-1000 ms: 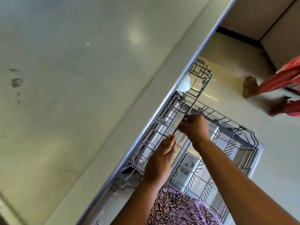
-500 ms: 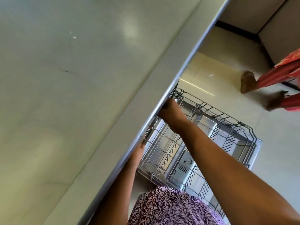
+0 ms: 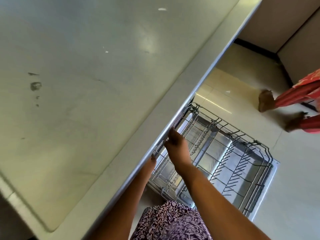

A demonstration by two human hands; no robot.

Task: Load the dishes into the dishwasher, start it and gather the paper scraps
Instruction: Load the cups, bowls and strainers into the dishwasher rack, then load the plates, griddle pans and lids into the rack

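Both hands reach up to the front edge of the countertop (image 3: pixel 90 129), in the only view there is, the head view. Right hand (image 3: pixel 176 147) lies palm down against the underside of that edge, with its fingertips tucked beneath, so I cannot tell whether they are spread or gripping something. Left hand (image 3: pixel 152 161) sits just beside it, nearer the body. It is almost wholly hidden under the same edge, so I cannot tell its state either.

Below the forearms, one wire rack (image 3: pixel 242 161) is pulled out over the open dishwasher door (image 3: pixel 271 186), which lies flat with its steel inner face up. Only rows of upright wire prongs show inside the rack. A rail of a second wire frame (image 3: pixel 160 148) peeks out under the countertop edge by the right hand.

Two small white paper bits (image 3: pixel 162 9) lie on the countertop, one near its far edge and the other (image 3: pixel 106 51) well apart, toward the middle. Dark smudges (image 3: pixel 36 86) mark its left side.

On the floor (image 3: pixel 294 170) at the right stand two feet (image 3: pixel 265 101) of another person in red cloth. A purple patterned dress (image 3: pixel 173 222) fills the bottom edge.
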